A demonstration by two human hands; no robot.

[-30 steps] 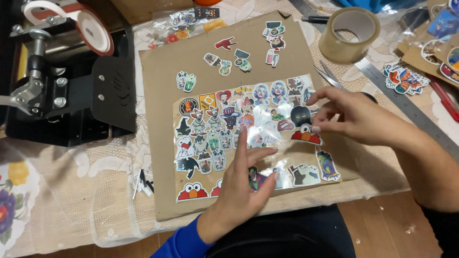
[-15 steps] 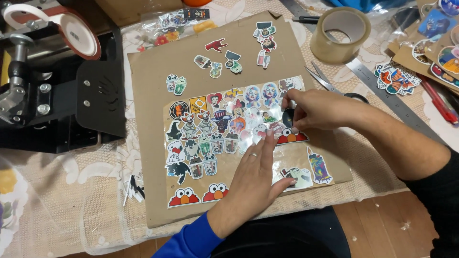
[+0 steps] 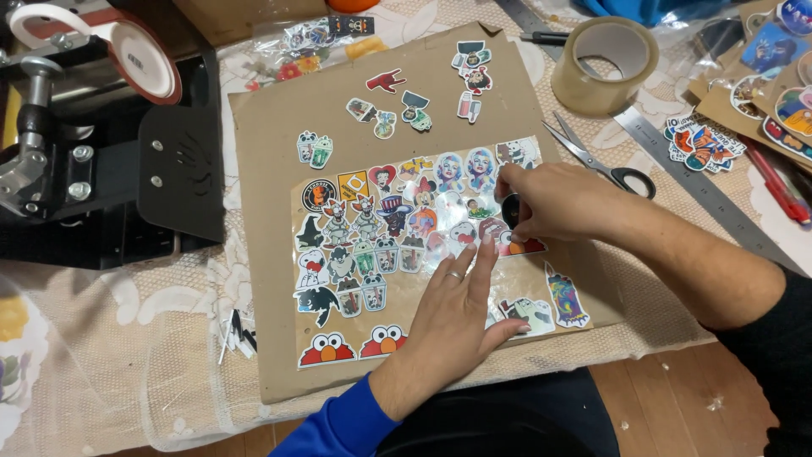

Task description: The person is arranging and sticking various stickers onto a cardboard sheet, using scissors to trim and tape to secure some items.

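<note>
A brown cardboard sheet (image 3: 271, 338) lies on the table, covered with several cartoon stickers (image 3: 364, 245) under a clear glossy film (image 3: 507, 279). My left hand (image 3: 457, 313), in a blue sleeve, lies flat on the film with its fingers spread, and it holds nothing. My right hand (image 3: 550, 203), in a black sleeve, pinches a small dark sticker (image 3: 511, 211) with fingertips at the right side of the sticker block. Loose stickers (image 3: 414, 110) lie on the far part of the cardboard.
A black heat press (image 3: 110, 161) stands at the left. A roll of clear tape (image 3: 605, 63), scissors (image 3: 596, 161) and a metal ruler (image 3: 702, 186) lie at the right. More stickers (image 3: 702, 140) are piled at the far right. A lace tablecloth (image 3: 110, 338) covers the table.
My head view has shifted a little. My right hand keeps pinching the dark sticker at the same spot on the sheet. My left hand stays flat on the film.
</note>
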